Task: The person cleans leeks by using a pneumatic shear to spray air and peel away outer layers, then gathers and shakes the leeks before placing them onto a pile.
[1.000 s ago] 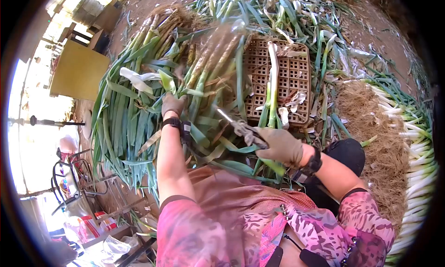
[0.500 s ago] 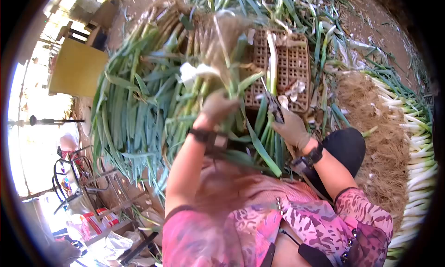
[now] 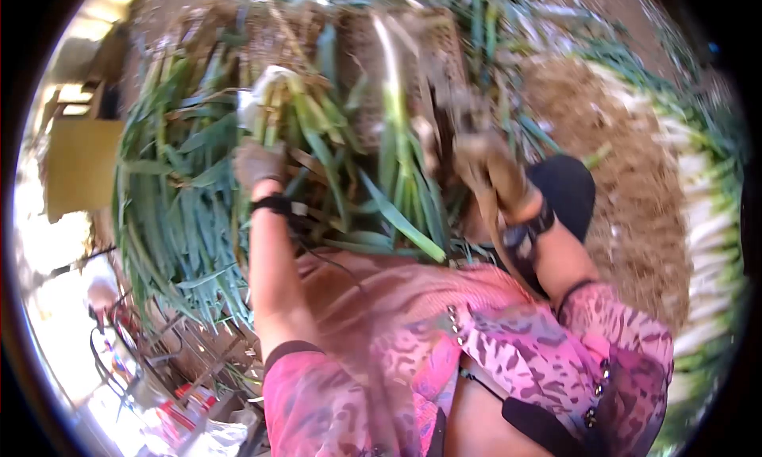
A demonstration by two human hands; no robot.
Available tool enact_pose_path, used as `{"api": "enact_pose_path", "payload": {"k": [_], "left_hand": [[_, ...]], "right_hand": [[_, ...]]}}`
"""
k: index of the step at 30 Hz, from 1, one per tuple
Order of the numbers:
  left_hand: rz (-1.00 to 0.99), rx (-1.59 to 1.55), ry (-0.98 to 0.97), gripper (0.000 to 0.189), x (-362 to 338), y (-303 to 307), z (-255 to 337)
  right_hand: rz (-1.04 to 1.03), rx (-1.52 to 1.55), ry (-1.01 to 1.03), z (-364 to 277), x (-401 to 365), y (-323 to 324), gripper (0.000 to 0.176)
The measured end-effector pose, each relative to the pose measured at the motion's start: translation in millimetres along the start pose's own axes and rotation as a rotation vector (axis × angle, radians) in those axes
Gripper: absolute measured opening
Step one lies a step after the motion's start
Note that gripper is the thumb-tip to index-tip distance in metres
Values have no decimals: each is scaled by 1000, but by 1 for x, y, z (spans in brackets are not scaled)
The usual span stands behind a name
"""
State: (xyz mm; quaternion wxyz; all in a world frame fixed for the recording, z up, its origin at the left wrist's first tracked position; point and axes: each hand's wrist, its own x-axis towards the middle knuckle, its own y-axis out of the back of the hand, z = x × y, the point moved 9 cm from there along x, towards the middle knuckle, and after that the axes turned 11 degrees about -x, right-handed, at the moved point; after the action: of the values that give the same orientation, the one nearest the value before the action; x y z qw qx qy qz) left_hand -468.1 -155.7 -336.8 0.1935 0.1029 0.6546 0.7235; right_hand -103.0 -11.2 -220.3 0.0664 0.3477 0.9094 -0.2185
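My left hand (image 3: 258, 162), in a grey-brown glove, is at the near side of the leek pile (image 3: 182, 163), just below a white, crumpled piece (image 3: 252, 108). Motion blur hides how its fingers sit on the stems. My gloved right hand (image 3: 496, 171) is closed on a dark tool (image 3: 444, 100), heavily smeared by motion. A brown strip (image 3: 490, 219) hangs below that hand. Between the hands, a pale-stemmed leek (image 3: 393, 84) lies over the brown lattice crate (image 3: 361, 56), its green leaves towards my lap.
To the right lies a long row of leeks, with white stems (image 3: 710, 239) beside a mat of brown roots (image 3: 635, 211). Loose leaves (image 3: 484, 21) litter the far ground. A yellow panel (image 3: 83, 167) stands at left, above a metal frame (image 3: 171, 338) and plastic bags (image 3: 218, 437).
My left hand has moved left, from a rooted leek near the crate to the pile. My right hand stays near the crate's right side with the tool, now blurred. The view has shifted.
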Motion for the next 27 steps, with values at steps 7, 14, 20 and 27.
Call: {"api": "enact_pose_path", "payload": {"k": [7, 14, 20, 27], "left_hand": [[-247, -232, -132, 84, 43, -30, -23], [-362, -578, -96, 68, 72, -65, -53], [-226, -84, -294, 66, 62, -29, -16], [-582, -578, -211, 62, 30, -32, -7]], "right_hand": [[-115, 65, 342, -72, -13, 11, 66], [-67, -70, 361, -60, -4, 19, 38], [-33, -733, 186, -5, 34, 34, 37], [14, -923, -98, 138, 47, 71, 49]]}}
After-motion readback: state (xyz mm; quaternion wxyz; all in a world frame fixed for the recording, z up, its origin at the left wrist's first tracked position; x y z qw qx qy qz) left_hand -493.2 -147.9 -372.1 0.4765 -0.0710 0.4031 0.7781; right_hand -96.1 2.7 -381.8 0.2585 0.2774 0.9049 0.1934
